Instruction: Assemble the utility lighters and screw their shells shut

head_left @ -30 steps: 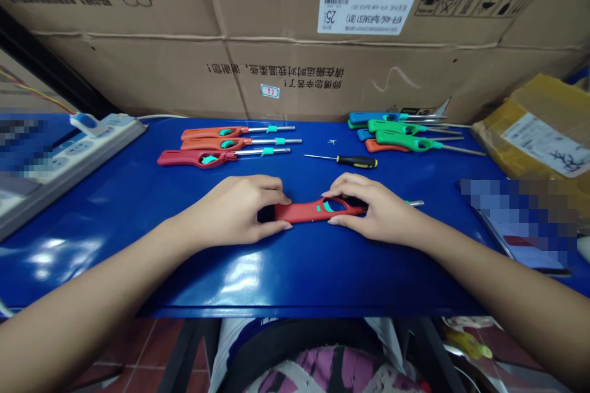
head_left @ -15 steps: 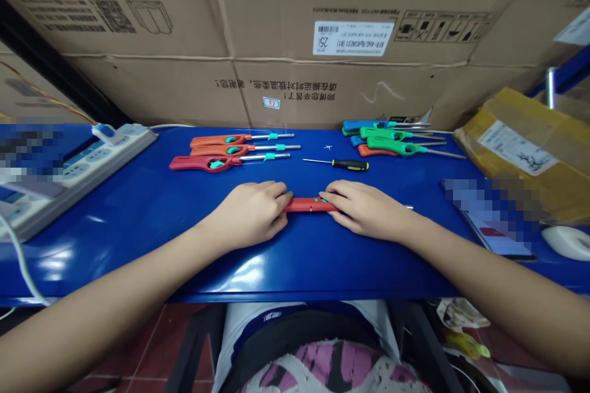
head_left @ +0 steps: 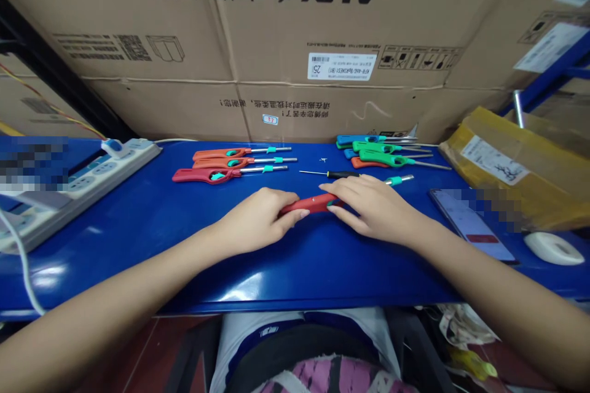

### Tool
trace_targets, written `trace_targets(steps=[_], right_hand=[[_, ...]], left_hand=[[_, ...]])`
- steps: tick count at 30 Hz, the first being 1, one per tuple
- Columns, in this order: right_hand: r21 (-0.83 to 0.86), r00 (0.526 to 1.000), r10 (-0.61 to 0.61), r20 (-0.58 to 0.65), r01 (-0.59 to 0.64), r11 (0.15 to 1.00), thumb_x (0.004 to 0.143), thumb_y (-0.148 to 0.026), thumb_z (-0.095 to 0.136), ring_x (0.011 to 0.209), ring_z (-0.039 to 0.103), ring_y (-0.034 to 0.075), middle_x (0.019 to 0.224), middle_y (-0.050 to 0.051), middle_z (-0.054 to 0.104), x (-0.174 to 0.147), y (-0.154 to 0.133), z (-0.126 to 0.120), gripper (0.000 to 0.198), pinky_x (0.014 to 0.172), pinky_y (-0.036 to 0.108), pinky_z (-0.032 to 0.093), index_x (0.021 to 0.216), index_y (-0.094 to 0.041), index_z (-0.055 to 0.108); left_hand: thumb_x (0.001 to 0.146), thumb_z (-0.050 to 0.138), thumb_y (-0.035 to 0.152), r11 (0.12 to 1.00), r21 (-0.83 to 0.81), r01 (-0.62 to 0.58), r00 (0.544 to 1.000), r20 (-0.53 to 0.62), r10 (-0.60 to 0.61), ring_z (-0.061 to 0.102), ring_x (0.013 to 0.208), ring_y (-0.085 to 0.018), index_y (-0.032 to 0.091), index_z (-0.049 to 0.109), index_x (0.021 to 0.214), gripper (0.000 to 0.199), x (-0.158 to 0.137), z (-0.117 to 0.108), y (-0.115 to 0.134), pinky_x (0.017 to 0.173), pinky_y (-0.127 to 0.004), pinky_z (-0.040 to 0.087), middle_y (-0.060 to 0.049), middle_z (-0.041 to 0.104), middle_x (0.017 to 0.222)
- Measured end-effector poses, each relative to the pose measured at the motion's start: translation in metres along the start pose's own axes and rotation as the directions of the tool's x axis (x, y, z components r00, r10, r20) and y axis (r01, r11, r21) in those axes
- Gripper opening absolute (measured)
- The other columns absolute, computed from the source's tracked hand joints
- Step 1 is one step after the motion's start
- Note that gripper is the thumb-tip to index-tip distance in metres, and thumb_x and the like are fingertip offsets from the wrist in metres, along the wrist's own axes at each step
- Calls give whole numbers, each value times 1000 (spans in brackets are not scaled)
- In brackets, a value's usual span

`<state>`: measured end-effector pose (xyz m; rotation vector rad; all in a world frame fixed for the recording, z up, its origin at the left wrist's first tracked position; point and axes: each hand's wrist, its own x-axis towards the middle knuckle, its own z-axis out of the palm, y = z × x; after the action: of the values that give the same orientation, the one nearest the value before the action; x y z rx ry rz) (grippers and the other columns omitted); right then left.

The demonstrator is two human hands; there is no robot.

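Note:
A red long-nosed gas lighter [head_left: 310, 203] lies crosswise between my two hands, just above or on the blue table. My left hand [head_left: 262, 215] is closed round its handle end, thumb along the near side. Around the part by its green trigger, my right hand [head_left: 371, 206] is closed too and hides much of the metal tube, whose tip shows past the knuckles at the right. Directly behind the right hand lies a black and yellow screwdriver [head_left: 338, 174], its handle partly covered by the fingers.
Three orange and red lighters [head_left: 207, 175] lie at the back left. Several blue, green and orange lighters [head_left: 380, 159] are piled back right. A power strip [head_left: 87, 178] lines the left side; a phone [head_left: 465, 221], a mouse [head_left: 553, 248] and a yellow-taped parcel [head_left: 493, 159] occupy the right. Cardboard [head_left: 258, 31] stands behind.
The red lighter has turned and tilted, its metal tip now pointing up and away at the right. My left thumb has come forward onto the handle. The camera view has tipped upward slightly.

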<state>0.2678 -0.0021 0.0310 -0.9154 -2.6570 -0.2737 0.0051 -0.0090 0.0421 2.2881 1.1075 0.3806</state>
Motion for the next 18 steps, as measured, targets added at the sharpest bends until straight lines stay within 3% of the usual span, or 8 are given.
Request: trace_targets(steps=[1, 3, 5, 7, 10, 13, 15, 18], right_hand=[[15, 999, -17, -37, 17, 1000, 103, -32, 51, 106, 68, 28, 122, 12, 72, -2, 0, -1, 37, 86, 41, 51, 134, -13, 60], [55, 995, -57, -85, 62, 997, 102, -37, 53, 109, 68, 27, 125, 12, 71, -4, 2, -1, 40, 86, 39, 52, 134, -15, 61], [69, 989, -92, -113, 100, 993, 101, -41, 55, 106, 69, 26, 124, 12, 71, -5, 3, 1, 42, 83, 37, 53, 133, -15, 62], [52, 985, -109, -131, 117, 992, 103, -41, 52, 100, 70, 24, 118, 12, 73, -7, 3, 5, 41, 78, 35, 54, 133, -15, 63], [46, 985, -74, -153, 82, 996, 105, -34, 48, 94, 72, 22, 112, 10, 75, -9, 3, 13, 36, 72, 32, 54, 130, -16, 66], [112, 987, -5, -160, 23, 993, 105, -33, 49, 93, 73, 21, 113, 8, 75, -11, 3, 20, 34, 72, 32, 55, 129, -18, 68], [188, 988, 28, -149, 1, 982, 105, -32, 49, 97, 72, 20, 115, 8, 75, -10, 2, 22, 34, 76, 31, 55, 129, -17, 68], [257, 995, 58, -82, -35, 966, 106, -32, 46, 102, 71, 20, 116, 9, 75, -8, 0, 20, 36, 81, 32, 55, 128, -15, 68]], left_hand=[[99, 50, 46, 966, -246, 77, 996, 57, -65, 62, 65, -18, 13, 66, 89, 37, 2, 0, -3, 61, -28, 47, -5, 66, 73], [94, 56, 51, 756, -611, 235, 971, 186, -152, 57, 56, -13, 12, 67, 91, 41, 6, 2, -9, 54, -24, 44, -3, 64, 66], [90, 62, 52, 560, -762, 325, 946, 270, -181, 51, 50, -10, 10, 69, 92, 43, 9, 6, -14, 50, -22, 41, -2, 61, 61], [88, 65, 52, 494, -804, 331, 944, 275, -185, 51, 50, -10, 9, 71, 95, 43, 11, 9, -17, 49, -21, 40, -2, 62, 62], [94, 61, 49, 668, -722, 182, 983, 115, -143, 58, 56, -11, 12, 72, 109, 41, 10, 13, -20, 54, -23, 48, -6, 72, 76], [96, 63, 42, 913, -392, -108, 986, -158, 48, 67, 73, -15, 17, 70, 124, 39, 7, 16, -23, 70, -27, 56, -7, 76, 99], [96, 64, 35, 954, -111, -280, 933, -266, 243, 71, 93, -19, 17, 68, 128, 36, 5, 19, -26, 86, -30, 57, -9, 75, 112], [101, 57, 27, 913, 129, -387, 875, -261, 408, 71, 106, -20, 13, 66, 128, 32, 3, 22, -30, 95, -29, 55, -11, 74, 117]])
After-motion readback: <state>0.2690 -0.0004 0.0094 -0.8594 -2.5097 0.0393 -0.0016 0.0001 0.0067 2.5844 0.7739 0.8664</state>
